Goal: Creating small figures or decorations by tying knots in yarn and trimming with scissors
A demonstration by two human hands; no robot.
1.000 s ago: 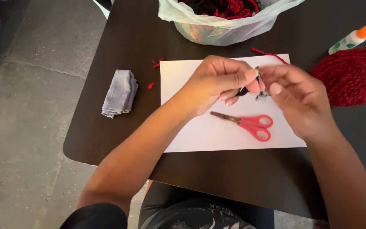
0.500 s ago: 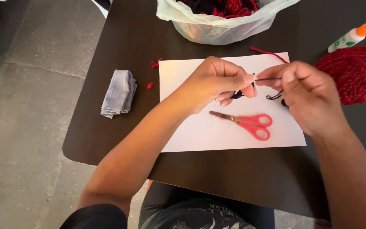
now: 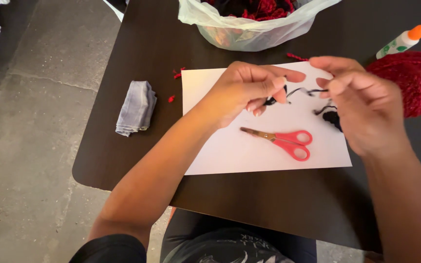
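My left hand [image 3: 249, 90] and my right hand [image 3: 359, 104] hover over a white sheet of paper [image 3: 249, 151] on a dark table [image 3: 142, 44]. Between them stretches a short piece of black yarn [image 3: 302, 91]. Both hands pinch it, the left at its left end, the right at its right end. More black yarn [image 3: 333, 117] hangs under my right palm. Red-handled scissors [image 3: 286, 140] lie shut on the paper just below my hands.
A folded grey cloth [image 3: 136, 108] lies left of the paper. A clear plastic bag [image 3: 249, 27] of red and dark yarn sits at the back. A red yarn ball [image 3: 412, 80] and a glue bottle [image 3: 405, 40] are at the right. Small red scraps [image 3: 177, 74] dot the table.
My hands have drawn apart, the right one moving right, and the black yarn is now stretched out between them.
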